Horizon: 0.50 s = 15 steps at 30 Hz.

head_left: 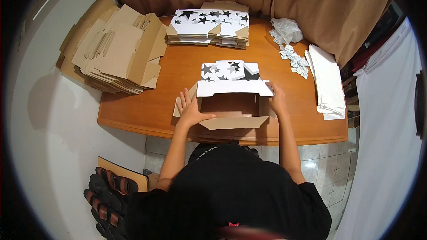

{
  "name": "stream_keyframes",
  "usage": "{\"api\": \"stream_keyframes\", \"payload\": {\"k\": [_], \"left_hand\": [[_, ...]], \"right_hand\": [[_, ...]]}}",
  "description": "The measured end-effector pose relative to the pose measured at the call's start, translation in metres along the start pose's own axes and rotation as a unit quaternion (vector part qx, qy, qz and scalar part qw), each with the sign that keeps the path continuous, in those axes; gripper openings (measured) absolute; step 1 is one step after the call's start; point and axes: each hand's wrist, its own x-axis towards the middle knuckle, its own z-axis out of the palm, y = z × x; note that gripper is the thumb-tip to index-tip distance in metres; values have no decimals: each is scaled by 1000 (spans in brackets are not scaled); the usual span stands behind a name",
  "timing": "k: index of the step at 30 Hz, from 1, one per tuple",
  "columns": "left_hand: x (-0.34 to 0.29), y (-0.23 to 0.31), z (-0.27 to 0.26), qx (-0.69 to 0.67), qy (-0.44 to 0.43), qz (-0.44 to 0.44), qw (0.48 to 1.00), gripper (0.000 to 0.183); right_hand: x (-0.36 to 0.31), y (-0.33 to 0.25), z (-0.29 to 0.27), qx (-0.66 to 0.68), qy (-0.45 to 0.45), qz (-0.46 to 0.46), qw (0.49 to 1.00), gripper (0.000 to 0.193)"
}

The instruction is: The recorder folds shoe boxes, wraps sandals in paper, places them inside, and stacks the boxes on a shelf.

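Note:
A cardboard box (233, 123), brown with a white face, stands part-folded near the front edge of the wooden table, its middle open to the tabletop. At its far side, a white panel with black and grey stars (222, 72) lies beyond a plain white flap (231, 88). My left hand (190, 110) rests against the box's left side with fingers spread, its thumb reaching over the front edge. At the right corner, the bent fingers of my right hand (277, 97) grip the end of the white flap; their tips are partly hidden.
Flat brown cardboard blanks (118, 46) are piled at the left, beside the wall. Star-printed blanks (204, 22) form a stack at the back. Small packets (294, 61), a clear plastic bag (287, 31) and white sheets (325, 82) lie to the right. Sandals (104, 200) sit at lower left.

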Motion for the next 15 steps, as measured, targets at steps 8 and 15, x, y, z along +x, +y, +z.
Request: {"api": "stream_keyframes", "payload": {"k": [8, 15], "left_hand": [[-2, 6, -3, -65, 100, 161, 980, 102], [9, 28, -4, -10, -64, 168, 984, 112]], "right_hand": [[-26, -27, -24, -156, -109, -15, 982, 72], [-30, -16, -15, -154, -124, -20, 980, 68]]}}
